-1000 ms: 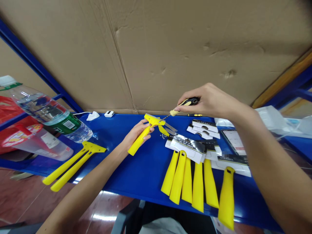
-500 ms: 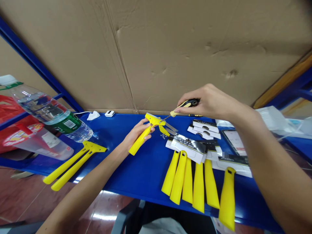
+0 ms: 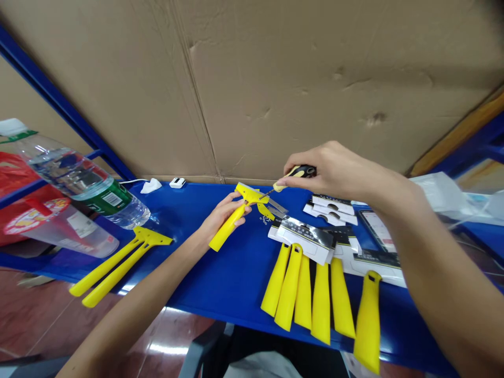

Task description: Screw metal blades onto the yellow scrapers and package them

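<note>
My left hand (image 3: 221, 216) is closed round a yellow scraper (image 3: 228, 227), its wide head pointing up and away with a blade along the far edge. My right hand (image 3: 315, 167) grips a black and cream screwdriver (image 3: 296, 173). The tip of its shaft meets the right part of the scraper's head; the screw itself is too small to make out. Just beyond, a loose yellow head piece (image 3: 266, 211), thin blades (image 3: 279, 208) and tiny screws (image 3: 263, 221) lie on the blue table (image 3: 212, 283). Several yellow handles (image 3: 286, 294) stick out from under printed card packages (image 3: 303, 239).
Two yellow scraper bodies (image 3: 118, 265) lie at the left by a water bottle (image 3: 106, 194) and a plastic cup (image 3: 79, 228). A white adapter (image 3: 177, 182) sits at the back. A phone (image 3: 376, 226) rests near my right forearm. Cardboard (image 3: 255, 94) walls off the far side.
My right hand has shifted slightly left and down, with the screwdriver turned a little in its grip. My left hand and the scraper have hardly moved.
</note>
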The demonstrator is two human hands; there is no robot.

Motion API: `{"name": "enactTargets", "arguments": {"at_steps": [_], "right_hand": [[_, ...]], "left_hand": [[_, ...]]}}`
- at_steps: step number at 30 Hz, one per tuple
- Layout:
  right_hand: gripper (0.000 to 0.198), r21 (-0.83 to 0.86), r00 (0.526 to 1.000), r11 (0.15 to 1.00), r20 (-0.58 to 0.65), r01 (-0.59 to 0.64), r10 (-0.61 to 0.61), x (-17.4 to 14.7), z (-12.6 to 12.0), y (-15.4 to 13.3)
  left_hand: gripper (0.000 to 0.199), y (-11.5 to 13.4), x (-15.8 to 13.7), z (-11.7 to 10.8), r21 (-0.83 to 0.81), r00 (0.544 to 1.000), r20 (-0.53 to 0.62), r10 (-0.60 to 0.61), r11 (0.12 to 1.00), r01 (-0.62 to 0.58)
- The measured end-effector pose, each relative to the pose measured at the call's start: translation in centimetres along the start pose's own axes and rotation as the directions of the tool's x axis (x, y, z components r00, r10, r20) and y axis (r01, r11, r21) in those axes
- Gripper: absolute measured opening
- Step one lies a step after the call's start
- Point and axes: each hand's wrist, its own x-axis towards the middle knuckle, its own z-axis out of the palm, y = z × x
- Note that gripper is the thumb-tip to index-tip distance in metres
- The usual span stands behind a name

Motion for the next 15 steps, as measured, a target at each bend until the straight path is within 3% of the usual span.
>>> {"name": "enactTargets", "arguments": {"at_steps": [6, 11, 15], "right_hand": [[0.032, 0.023, 0.982, 0.982, -0.017, 0.188, -0.187, -0.4, 0.9, -1.0], [0.011, 0.042, 0.960, 0.963, -0.108, 0.266, -0.260, -0.1, 1.2, -2.0], [0.014, -0.038, 0.943, 0.968, -0.217, 0.249, -0.251, 0.3, 1.9, -2.2]], "left_hand": [[0.048, -0.6, 0.3, -0.2, 0.029, 0.999, -0.029, 0.018, 0.999, -0.017], [0.049, -0.5, 0.0, 0.0, 0.009, 0.997, -0.036, 0.063, 0.998, -0.063], [0.048, -0.5, -0.2, 0.2, 0.013, 0.996, -0.020, 0.086, 0.996, -0.086]]}}
